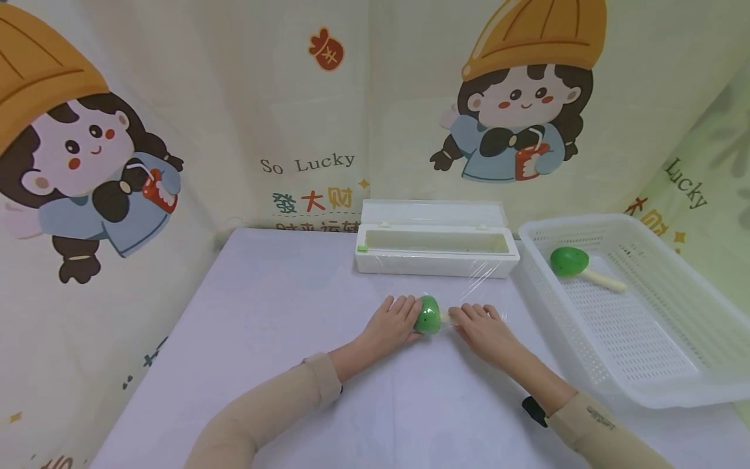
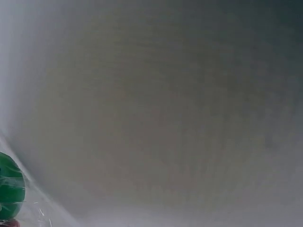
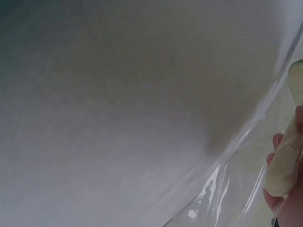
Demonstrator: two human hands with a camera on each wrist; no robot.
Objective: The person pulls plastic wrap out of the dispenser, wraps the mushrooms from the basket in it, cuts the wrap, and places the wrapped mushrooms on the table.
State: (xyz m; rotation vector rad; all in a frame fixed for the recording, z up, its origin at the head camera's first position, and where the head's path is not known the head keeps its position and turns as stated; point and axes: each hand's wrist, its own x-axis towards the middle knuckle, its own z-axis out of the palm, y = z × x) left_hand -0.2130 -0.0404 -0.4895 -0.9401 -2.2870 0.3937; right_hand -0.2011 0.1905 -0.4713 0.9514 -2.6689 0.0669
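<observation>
A green maraca with a cream handle lies sideways between the two hands, low over the table. My left hand holds its rounded green head. My right hand grips the handle, whose cream end shows between the fingers in the right wrist view. Clear cling film covers the maraca and stretches back toward a white film dispenser box with its lid raised. At the lower left corner of the left wrist view, the green head shows under film; most of the left hand is hidden there.
On the right stands a white perforated basket holding a second green maraca with a cream handle. A pale cloth covers the table. A printed curtain hangs behind the table and along its sides.
</observation>
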